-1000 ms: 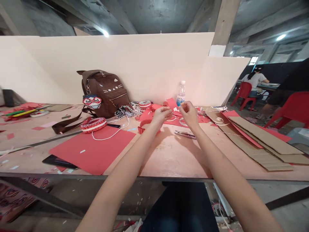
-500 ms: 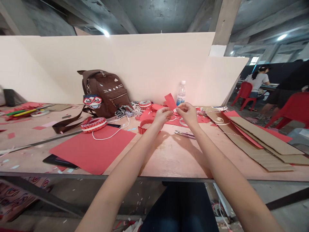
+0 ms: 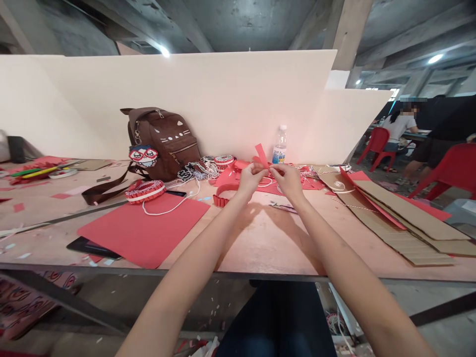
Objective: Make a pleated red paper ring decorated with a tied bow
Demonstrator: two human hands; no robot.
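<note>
Between my two hands, above the table, stands a narrow strip of red paper (image 3: 261,155). My left hand (image 3: 252,177) pinches its lower end from the left, fingers closed. From the right, my right hand (image 3: 286,178) pinches the same piece, its fingertips almost touching the left ones. Where the fingertips meet, the paper's lower part is hidden. Just below my left hand sits a red pleated paper ring (image 3: 222,199). Scissors (image 3: 283,207) lie on the table under my right hand. More red paper (image 3: 312,183) lies behind the hands.
A brown backpack (image 3: 163,144) leans on the white board, beside tangled cord (image 3: 197,171). A plastic bottle (image 3: 280,145) stands behind my hands. Left are a red sheet (image 3: 145,233) and a decorated ring (image 3: 146,191); right, cardboard strips (image 3: 405,243). A person (image 3: 401,126) sits far right.
The red paper between my hands now looks narrower, turned or folded. My right hand has shifted slightly down and left, and both hands are closer together.
</note>
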